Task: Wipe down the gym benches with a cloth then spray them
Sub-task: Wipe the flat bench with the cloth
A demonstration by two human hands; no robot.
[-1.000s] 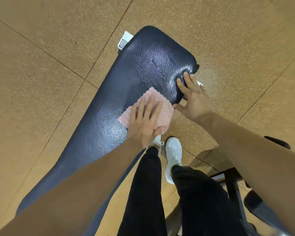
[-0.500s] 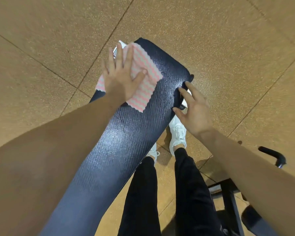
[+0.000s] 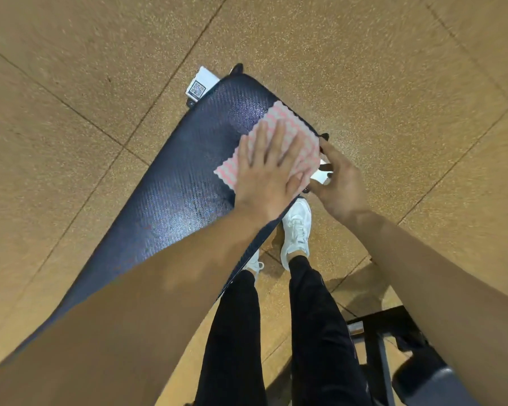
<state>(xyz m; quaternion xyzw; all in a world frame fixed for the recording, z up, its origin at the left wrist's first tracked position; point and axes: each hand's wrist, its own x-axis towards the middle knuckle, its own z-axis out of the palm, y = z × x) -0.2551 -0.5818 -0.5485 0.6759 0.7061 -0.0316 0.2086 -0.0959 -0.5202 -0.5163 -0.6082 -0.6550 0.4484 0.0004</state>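
A long dark blue padded gym bench (image 3: 182, 183) runs from the lower left up to the middle of the view. Near its far end, at the right edge, lies a pink and white striped cloth (image 3: 299, 133). My left hand (image 3: 267, 174) presses flat on the cloth with straight, spread fingers. My right hand (image 3: 343, 186) is at the bench's right side just beside the cloth, its fingers and thumb curled onto the pad's edge. No spray bottle is in view.
A white tag with a QR code (image 3: 201, 86) sticks out at the bench's far end. My legs and white shoes (image 3: 296, 227) stand right of the bench. A black metal frame (image 3: 376, 332) and another pad (image 3: 434, 382) are at the lower right. Speckled tan floor surrounds everything.
My left hand slid the cloth from the bench's far left corner across to its right edge. My right hand stayed at the bench's right edge.
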